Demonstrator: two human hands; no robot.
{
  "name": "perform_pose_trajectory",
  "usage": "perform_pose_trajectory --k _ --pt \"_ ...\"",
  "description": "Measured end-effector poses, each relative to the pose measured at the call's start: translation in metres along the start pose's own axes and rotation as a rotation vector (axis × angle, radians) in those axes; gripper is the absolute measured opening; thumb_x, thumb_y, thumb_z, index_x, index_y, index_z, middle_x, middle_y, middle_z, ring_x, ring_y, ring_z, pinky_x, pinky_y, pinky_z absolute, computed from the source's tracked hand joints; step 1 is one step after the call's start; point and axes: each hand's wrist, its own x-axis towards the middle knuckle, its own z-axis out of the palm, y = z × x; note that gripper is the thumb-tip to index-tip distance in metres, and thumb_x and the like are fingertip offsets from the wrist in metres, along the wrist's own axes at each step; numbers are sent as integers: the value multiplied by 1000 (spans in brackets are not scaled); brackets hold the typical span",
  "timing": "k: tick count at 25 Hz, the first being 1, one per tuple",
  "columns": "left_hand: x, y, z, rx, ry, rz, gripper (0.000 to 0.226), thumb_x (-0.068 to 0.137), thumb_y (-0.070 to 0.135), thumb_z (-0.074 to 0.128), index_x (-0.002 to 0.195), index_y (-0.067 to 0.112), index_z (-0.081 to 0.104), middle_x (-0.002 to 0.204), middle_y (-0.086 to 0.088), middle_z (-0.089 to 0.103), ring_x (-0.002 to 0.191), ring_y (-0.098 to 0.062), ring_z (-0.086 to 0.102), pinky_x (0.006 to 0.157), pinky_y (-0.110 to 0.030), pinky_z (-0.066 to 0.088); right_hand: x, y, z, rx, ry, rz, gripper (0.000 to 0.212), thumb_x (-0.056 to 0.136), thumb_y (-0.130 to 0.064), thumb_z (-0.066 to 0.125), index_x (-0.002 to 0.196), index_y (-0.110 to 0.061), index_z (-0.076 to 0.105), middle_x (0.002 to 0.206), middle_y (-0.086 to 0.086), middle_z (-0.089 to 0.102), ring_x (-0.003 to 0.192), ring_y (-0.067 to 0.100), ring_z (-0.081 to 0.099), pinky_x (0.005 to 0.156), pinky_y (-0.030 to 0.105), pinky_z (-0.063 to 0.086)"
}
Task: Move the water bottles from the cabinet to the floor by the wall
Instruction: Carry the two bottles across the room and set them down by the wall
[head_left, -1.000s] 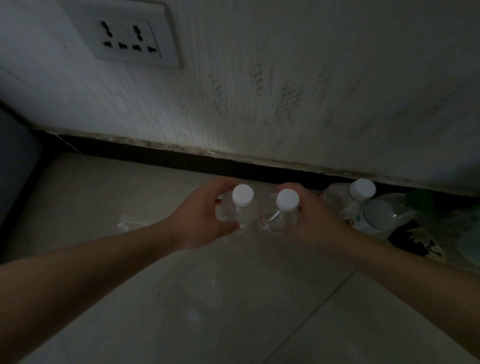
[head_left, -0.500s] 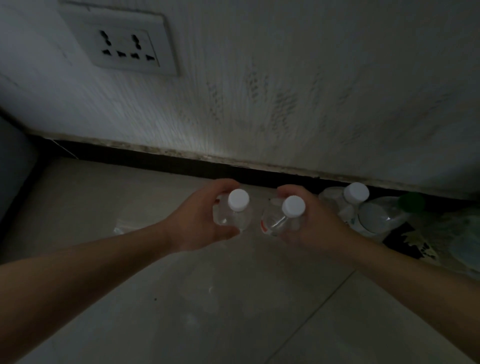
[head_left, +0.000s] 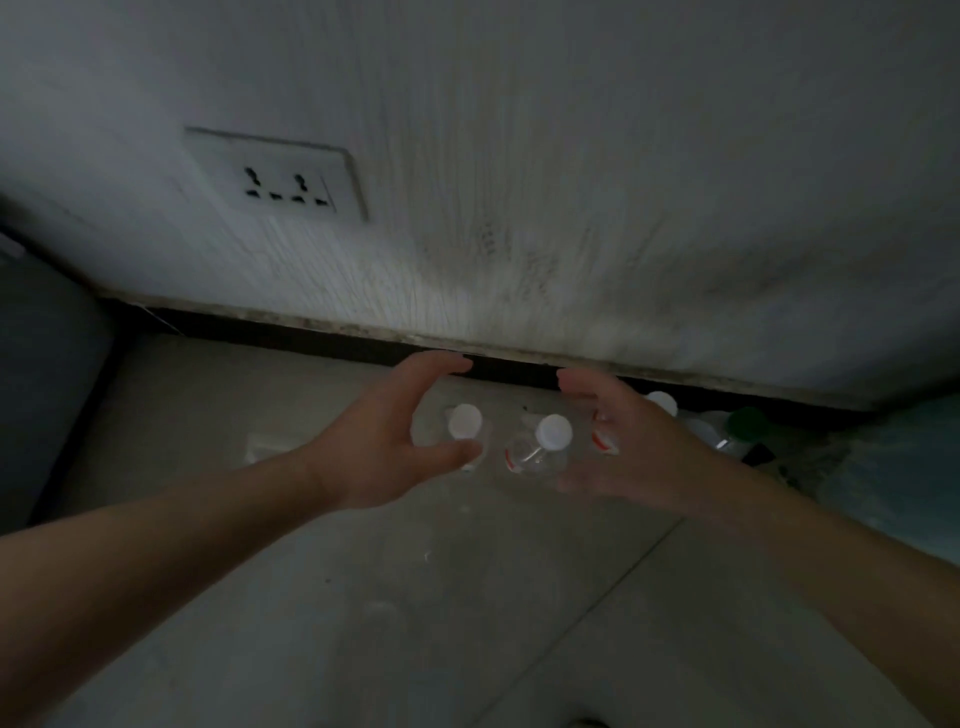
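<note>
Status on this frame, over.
Left hand open, right hand open, neither gripping. Left bottle and right bottle stand on floor by wall. Green-capped bottle further right, nothing blocking.

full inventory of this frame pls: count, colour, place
wall: 1, white, scuffed, across the top
wall socket: 1, white, on the wall, upper left
baseboard: 1, black, at the foot of the wall
floor: 1, pale tiles, lower half
white-capped bottles: 3, clear, on the floor by the baseboard, the rightmost partly hidden
green-capped bottle: 1, clear, right of those
left hand: 1, open, left of the bottles
right hand: 1, open, in front of the rightmost white-capped bottle
</note>
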Motion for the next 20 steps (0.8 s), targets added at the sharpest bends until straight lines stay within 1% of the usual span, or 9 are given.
perform_pose_trajectory --k 2,5,7,8,10,12,15,18,20 --pt "-7 25 -14 7 22 1 70 78 53 70 139 36 40 136 23 42 123 18 38 95 5 23 -15 -24 -13 -14 5 7 100 62 -37 89 144 -35 32 145 -18 38 132 -3 37 111 25 33" --pt "-22 71 -43 45 63 -10 65 83 43 71 141 31 43 133 23 41 119 16 36 93 8 21 -43 -71 -36 -30 57 11 96 57 -58 80 141 -37 37 142 -21 41 131 -3 38 110 27 35" --pt "-33 102 -68 104 65 -11 66 83 46 71 142 28 45 135 20 42 121 14 34 96 7 17 -65 -107 -55 -82 53 2 89 62 -60 75 140 -38 38 140 -21 41 129 -1 40 107 25 37" --pt "-38 118 -81 132 60 -17 68 82 51 67 142 27 45 137 17 43 124 11 35 99 3 18 -75 -125 -64 -113 46 -6 82 67 -56 74 139 -38 38 139 -20 40 127 1 43 105 25 38" --pt "-48 149 -109 202 48 -16 73 79 60 57 141 24 47 141 10 47 131 0 39 106 -9 24 -97 -161 -83 -188 59 -34 72 76 -48 72 139 -34 40 137 -19 40 123 4 45 103 23 39" --pt "-59 184 -142 283 36 9 75 78 63 50 140 20 48 142 2 49 133 -12 43 110 -21 28 -119 -199 -104 -252 106 -47 66 82 -45 68 140 -30 41 140 -15 41 129 5 40 107 21 32" --pt "-71 242 -192 383 26 12 75 81 65 40 140 19 48 144 -4 49 134 -20 43 111 -28 30 -151 -254 -134 -318 166 -24 60 89 -44 61 142 -27 40 146 -10 40 136 9 34 110 22 26" --pt "-82 297 -235 463 17 -16 76 83 66 28 140 20 47 146 -4 48 134 -24 43 111 -35 35 -180 -306 -162 -401 222 -25 54 92 -44 56 140 -22 45 145 -5 44 136 15 36 110 25 27" --pt "-93 336 -263 511 11 -40 76 84 67 20 140 22 46 145 -3 49 131 -24 46 108 -37 38 -200 -345 -182 -461 259 -22 52 93 -44 54 137 -19 48 144 -1 46 135 18 38 111 28 28"
